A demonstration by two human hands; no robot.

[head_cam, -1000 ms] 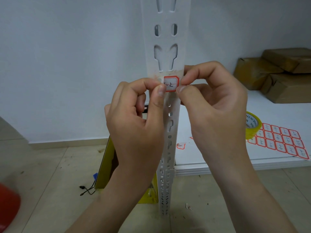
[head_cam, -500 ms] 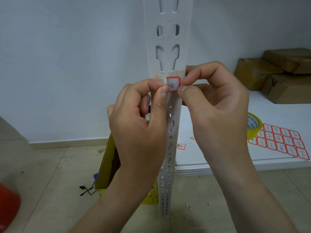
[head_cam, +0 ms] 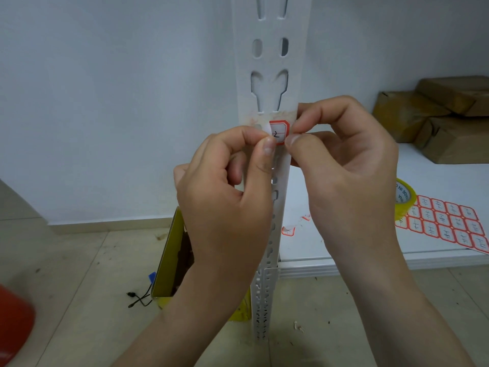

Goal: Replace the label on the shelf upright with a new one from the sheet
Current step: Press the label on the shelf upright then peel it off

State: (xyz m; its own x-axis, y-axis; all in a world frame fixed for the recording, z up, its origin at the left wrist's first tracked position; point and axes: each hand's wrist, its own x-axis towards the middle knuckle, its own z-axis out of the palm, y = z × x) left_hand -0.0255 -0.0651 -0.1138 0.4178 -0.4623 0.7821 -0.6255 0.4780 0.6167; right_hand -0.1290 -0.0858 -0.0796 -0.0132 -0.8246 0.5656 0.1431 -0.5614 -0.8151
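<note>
Red-bordered label (head_cam: pixel 279 132) sits on upright (head_cam: pixel 270 62). Left hand (head_cam: pixel 225 197) grip pinches its left edge, right hand (head_cam: pixel 344 168) grip its right edge. Looks like peel-off step; next needs slow even pull, then fresh one from sheet (head_cam: pixel 449 223) on shelf (head_cam: pixel 436 170).

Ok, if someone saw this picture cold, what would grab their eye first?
Two bare hands meet mid-frame: the left hand and right hand pinch the side edges of a small red-bordered white label against a white slotted metal shelf upright. At lower right, a sheet of red-bordered labels lies on a white shelf board beside a yellow tape roll.
</note>
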